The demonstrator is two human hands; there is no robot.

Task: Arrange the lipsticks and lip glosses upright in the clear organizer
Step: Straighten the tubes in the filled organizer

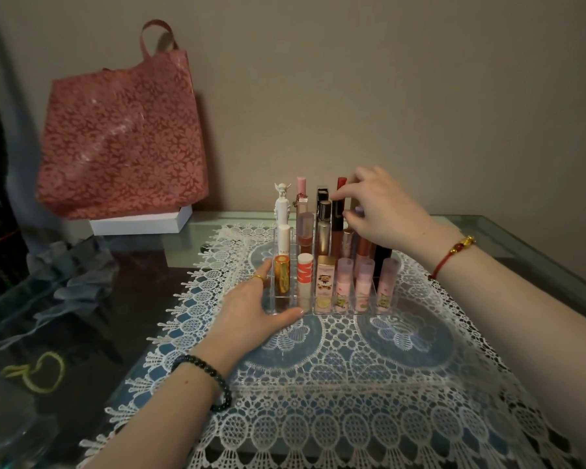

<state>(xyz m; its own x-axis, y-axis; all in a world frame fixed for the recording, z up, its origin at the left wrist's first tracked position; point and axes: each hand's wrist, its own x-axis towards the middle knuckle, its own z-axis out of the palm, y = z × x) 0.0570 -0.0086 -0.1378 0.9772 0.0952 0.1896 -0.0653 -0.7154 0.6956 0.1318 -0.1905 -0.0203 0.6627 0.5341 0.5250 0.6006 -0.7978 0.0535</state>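
On the glass-topped desk (538,238), over a white lace mat (352,384), the clear acrylic compartment organizer (345,312) sits toward twelve o'clock from the person, nearly full of upright tubes. The left hand (254,313) lies open and flat against its seven o'clock corner, thumb along the front wall, fingers up the left side. The right hand (383,208) is over the one o'clock corner, its fingertips pinching the tall dark-capped lip gloss tube (336,214) in a back row. Another tube with a red top stands so close behind it that I can't be certain which one the fingers really have.

To do this step well, I'd say keep the left hand bracing the organizer so it doesn't slide on the lace. Ease the gloss straight down into its own cell and hold it near the cap. The neighbours are packed tight and a sideways nudge could tip them.

For writing, red letters run down the slim white tube (282,242) at the left, seemingly starting "NA"; the rest is too small. The white tube with the orange zigzag band (305,274) carries a bold mark, perhaps an "M". The three pale pink front tubes (364,282) show cartoon figures, with no legible words.
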